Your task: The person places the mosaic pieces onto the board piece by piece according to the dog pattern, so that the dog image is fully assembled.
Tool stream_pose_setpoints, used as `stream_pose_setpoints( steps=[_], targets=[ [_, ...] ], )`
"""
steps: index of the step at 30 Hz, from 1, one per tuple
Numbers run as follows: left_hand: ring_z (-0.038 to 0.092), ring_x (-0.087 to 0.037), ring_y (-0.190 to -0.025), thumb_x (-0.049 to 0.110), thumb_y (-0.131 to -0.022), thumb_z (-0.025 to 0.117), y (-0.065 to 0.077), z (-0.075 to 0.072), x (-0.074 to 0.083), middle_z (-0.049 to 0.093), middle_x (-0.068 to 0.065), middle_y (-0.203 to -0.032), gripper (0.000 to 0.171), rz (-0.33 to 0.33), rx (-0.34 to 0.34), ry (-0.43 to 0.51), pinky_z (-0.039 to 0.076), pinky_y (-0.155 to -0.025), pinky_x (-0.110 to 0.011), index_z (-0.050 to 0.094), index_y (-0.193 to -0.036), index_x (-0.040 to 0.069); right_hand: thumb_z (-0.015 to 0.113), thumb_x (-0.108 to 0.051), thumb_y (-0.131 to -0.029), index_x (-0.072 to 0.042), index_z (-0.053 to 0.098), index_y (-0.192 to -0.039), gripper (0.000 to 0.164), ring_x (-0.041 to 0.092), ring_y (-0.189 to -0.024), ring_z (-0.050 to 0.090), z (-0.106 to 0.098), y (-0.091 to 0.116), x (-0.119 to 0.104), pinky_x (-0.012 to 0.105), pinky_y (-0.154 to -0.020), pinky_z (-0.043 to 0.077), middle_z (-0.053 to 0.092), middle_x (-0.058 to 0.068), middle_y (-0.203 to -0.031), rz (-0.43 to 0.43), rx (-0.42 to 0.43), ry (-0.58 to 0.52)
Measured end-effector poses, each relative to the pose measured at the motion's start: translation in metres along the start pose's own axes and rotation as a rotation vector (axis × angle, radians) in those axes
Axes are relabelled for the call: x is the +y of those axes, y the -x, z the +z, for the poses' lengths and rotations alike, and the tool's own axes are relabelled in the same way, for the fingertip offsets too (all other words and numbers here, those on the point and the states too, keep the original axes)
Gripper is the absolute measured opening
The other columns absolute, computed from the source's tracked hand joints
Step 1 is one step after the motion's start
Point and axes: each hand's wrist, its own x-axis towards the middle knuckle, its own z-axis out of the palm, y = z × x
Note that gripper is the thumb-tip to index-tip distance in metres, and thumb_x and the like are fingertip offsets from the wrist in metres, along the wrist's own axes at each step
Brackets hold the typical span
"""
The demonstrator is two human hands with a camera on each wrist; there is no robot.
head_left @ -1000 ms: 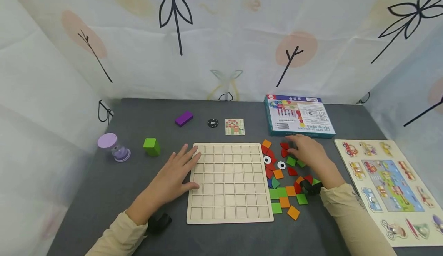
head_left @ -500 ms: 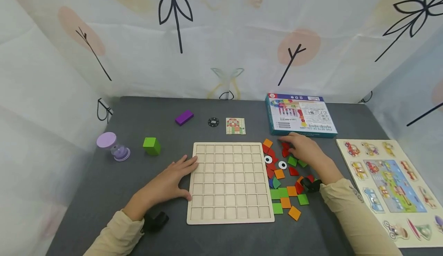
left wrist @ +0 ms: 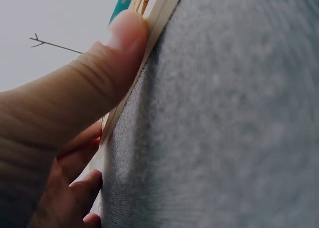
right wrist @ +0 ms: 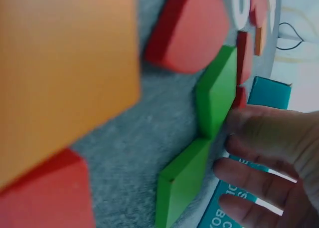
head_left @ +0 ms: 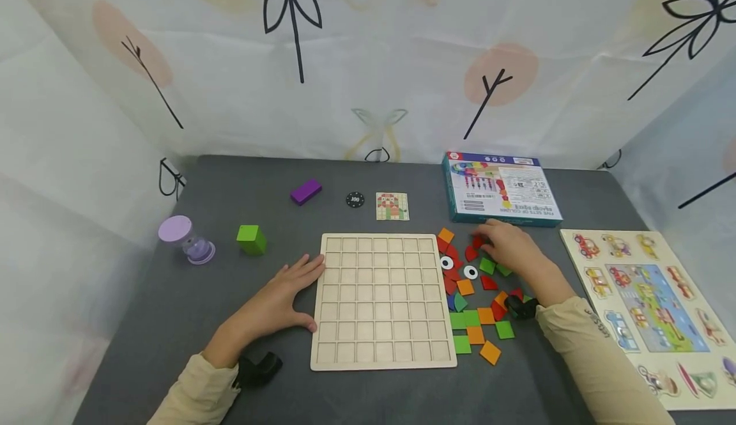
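In the head view my left hand (head_left: 282, 300) lies at the left side of a pale wooden grid board (head_left: 384, 303), fingers spread and extended. Its thumb (left wrist: 119, 63) presses against the board's side edge in the left wrist view. My right hand (head_left: 513, 251) is over the far end of a scatter of coloured wooden pieces. Thumb and index finger pinch a small red piece (head_left: 478, 241), partly hidden behind the thumb in the right wrist view. Another red piece (head_left: 471, 254) lies just nearer, beside a green piece (right wrist: 217, 91) and a white ring-shaped eye piece (head_left: 470, 272).
A boxed game (head_left: 503, 188) lies behind my right hand. Right of it is a picture puzzle board (head_left: 586, 271). Beyond the grid board are a pattern card (head_left: 392, 206), a black chip (head_left: 355, 199) and a purple block (head_left: 306, 192). A green cube (head_left: 251, 239) and an hourglass (head_left: 186, 239) stand left.
My left hand has drawn back slightly to the board's left edge. My right thumb and index finger have come closer together, and the red piece has shifted a little away from its neighbour.
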Motion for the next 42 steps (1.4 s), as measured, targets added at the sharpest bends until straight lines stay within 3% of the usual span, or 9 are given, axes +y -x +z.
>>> stream_pose_setpoints(
  steps=[4, 8, 15, 22, 26, 32, 42],
  targets=[
    [0.011, -0.023, -0.136, 0.043, -0.056, 0.078, 0.0, 0.0, -0.001, 0.018, 0.002, -0.148, 0.104, 0.007, 0.01, 0.01, 0.008, -0.106, -0.051, 0.026, -0.141, 0.014, 0.065, -0.018, -0.08, -0.007, 0.063, -0.104, 0.026, 0.023, -0.08, 0.053, 0.0, 0.0, -0.002, 0.042, -0.075, 0.047, 0.06, 0.009, -0.096, 0.019, 0.028, 0.029],
    [0.01, -0.023, -0.136, 0.043, -0.056, 0.077, 0.0, 0.0, -0.002, 0.018, 0.003, -0.148, 0.104, 0.007, 0.014, 0.021, 0.007, -0.106, -0.051, 0.026, -0.141, 0.014, 0.065, -0.023, -0.08, -0.008, 0.062, -0.102, 0.027, 0.021, -0.08, 0.054, -0.006, -0.002, -0.02, 0.041, -0.073, 0.048, 0.06, 0.008, -0.096, -0.01, 0.083, -0.007],
    [0.01, -0.024, -0.136, 0.043, -0.056, 0.077, 0.002, 0.003, -0.005, 0.018, 0.003, -0.148, 0.104, 0.007, 0.039, 0.027, 0.006, -0.105, -0.053, 0.026, -0.141, 0.014, 0.065, -0.024, -0.08, -0.011, 0.063, -0.099, 0.023, 0.017, -0.08, 0.059, -0.012, -0.026, -0.08, 0.034, -0.068, 0.05, 0.062, 0.004, -0.092, -0.193, 0.181, -0.074],
    [0.013, -0.027, -0.135, 0.045, -0.054, 0.077, 0.003, 0.006, -0.008, 0.02, -0.001, -0.147, 0.105, 0.038, 0.078, 0.04, 0.008, -0.103, -0.056, 0.028, -0.141, 0.013, 0.065, -0.028, -0.08, -0.017, 0.062, -0.093, 0.017, 0.011, -0.079, 0.057, 0.0, -0.057, -0.149, 0.03, -0.063, 0.048, 0.062, -0.002, -0.091, -0.281, 0.146, -0.09],
    [0.011, -0.026, -0.136, 0.047, -0.054, 0.076, 0.003, 0.007, -0.009, 0.02, 0.001, -0.148, 0.105, 0.04, 0.073, 0.046, 0.007, -0.104, -0.055, 0.027, -0.141, 0.014, 0.065, -0.03, -0.079, -0.017, 0.063, -0.092, 0.018, 0.009, -0.073, 0.056, 0.011, -0.071, -0.174, 0.026, -0.06, 0.047, 0.06, -0.005, -0.087, -0.314, 0.133, -0.045],
    [0.01, -0.024, -0.136, 0.046, -0.055, 0.076, 0.001, 0.007, -0.008, 0.019, 0.002, -0.148, 0.105, 0.044, 0.064, 0.041, 0.006, -0.105, -0.053, 0.026, -0.141, 0.015, 0.066, -0.03, -0.078, -0.018, 0.066, -0.095, 0.02, 0.008, -0.072, 0.055, 0.017, -0.079, -0.19, 0.024, -0.06, 0.046, 0.058, -0.007, -0.087, -0.308, 0.109, 0.02],
    [0.009, -0.023, -0.136, 0.045, -0.054, 0.077, 0.002, 0.005, -0.007, 0.019, 0.002, -0.148, 0.105, 0.035, 0.058, 0.052, 0.005, -0.105, -0.052, 0.026, -0.141, 0.014, 0.067, -0.03, -0.077, -0.019, 0.067, -0.096, 0.022, 0.008, -0.073, 0.054, 0.016, -0.082, -0.195, 0.023, -0.059, 0.046, 0.057, -0.004, -0.088, -0.324, 0.073, 0.073]
  ],
)
